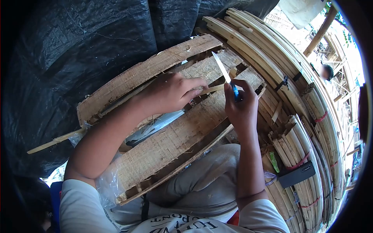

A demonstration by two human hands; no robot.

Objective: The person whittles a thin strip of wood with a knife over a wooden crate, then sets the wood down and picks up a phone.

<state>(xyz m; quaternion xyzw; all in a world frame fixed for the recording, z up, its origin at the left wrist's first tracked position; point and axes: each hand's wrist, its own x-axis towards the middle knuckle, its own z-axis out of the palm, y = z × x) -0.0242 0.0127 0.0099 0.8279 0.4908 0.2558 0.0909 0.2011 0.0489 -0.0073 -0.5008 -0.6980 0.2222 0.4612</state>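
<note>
**Knife blade set against a thin bamboo strip over a lap board**

A thin bamboo strip [116, 101] runs slantwise across the wooden board [171, 143], from a free end that juts past the board's lower-left edge up to the space between the two hands. The left hand [171, 92] lies on top of it with its grip clamped on the strip, fingers curled and pressing it down near its upper end. Just beside it, the right hand [241, 106] has its grip closed round the blue handle of a knife [226, 75]; the pale blade points up and away, and its lower part meets the strip's end between the hands.

The board, made of rough planks with gaps between them, rests tilted on the person's lap, its far edge close against a dark tarpaulin [77, 50]. A clear plastic sheet [155, 126] shows through one gap and hangs past the board's near-left corner.

On the right, bundles of bamboo slats [299, 155] tied with red bands crowd right up to the board's edge, leaving little room beside the right forearm. A dark flat phone-like thing [297, 174] lies on one bundle. Another person's head [327, 72] shows well apart, far right.
</note>
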